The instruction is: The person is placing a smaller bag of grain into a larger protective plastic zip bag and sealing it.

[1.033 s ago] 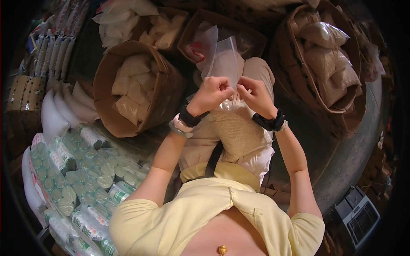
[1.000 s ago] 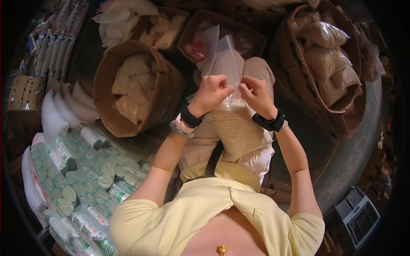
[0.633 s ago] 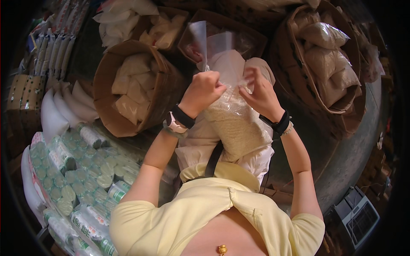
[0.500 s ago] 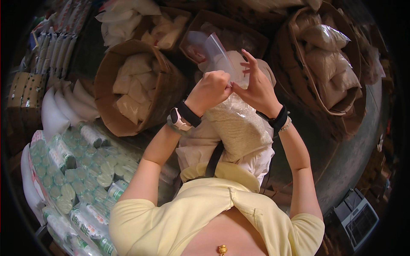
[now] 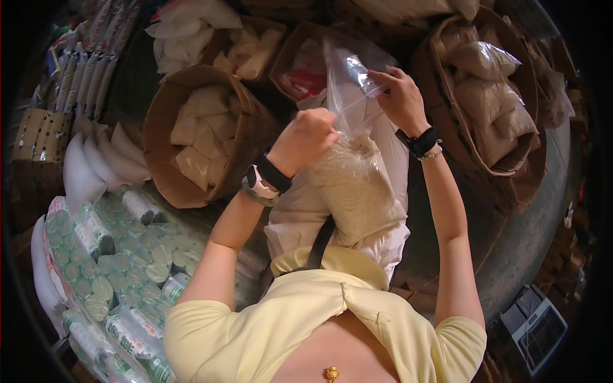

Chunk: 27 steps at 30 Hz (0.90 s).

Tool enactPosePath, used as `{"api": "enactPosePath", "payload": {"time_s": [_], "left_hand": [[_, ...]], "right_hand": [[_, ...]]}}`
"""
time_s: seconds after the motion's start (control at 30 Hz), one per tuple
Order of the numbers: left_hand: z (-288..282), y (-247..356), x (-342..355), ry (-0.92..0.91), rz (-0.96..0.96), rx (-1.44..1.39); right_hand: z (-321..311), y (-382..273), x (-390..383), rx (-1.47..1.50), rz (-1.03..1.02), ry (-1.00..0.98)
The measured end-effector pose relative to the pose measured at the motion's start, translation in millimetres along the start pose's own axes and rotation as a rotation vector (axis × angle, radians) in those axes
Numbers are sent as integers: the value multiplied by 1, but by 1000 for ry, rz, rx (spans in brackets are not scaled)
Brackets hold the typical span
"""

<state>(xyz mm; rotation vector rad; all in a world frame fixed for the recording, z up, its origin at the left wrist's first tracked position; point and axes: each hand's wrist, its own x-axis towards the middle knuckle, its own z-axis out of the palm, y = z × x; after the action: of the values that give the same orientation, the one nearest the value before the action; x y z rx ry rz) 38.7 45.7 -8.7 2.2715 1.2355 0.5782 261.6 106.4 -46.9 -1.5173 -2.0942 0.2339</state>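
Ctns (image 5: 252, 140) w/ pouches (image 5: 204, 137) L & R; hands (image 5: 303, 143) on clear bag (image 5: 357, 188).

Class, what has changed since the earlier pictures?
The right hand has moved up and rightward, away from the left hand, to the loose top of the plastic bag. The left hand stays by the bag's neck; the filled part remains on the lap.

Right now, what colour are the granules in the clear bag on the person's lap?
The granules are pale beige, seen best in the head view.
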Motion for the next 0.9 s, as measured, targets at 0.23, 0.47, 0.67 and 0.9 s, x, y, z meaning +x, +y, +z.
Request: {"api": "enactPosePath", "payload": {"time_s": [0.23, 0.47, 0.67, 0.9], "left_hand": [[6, 17, 17, 75, -455, -32], [24, -1, 12, -65, -496, -87], [12, -19, 10, 245, -549, 110], [-9, -33, 14, 426, -537, 151]], "right_hand": [[1, -33, -9, 706, 370, 14], [-1, -42, -8, 570, 471, 87], [1, -17, -16, 156, 449, 128], [0, -17, -14, 109, 467, 231]]}}
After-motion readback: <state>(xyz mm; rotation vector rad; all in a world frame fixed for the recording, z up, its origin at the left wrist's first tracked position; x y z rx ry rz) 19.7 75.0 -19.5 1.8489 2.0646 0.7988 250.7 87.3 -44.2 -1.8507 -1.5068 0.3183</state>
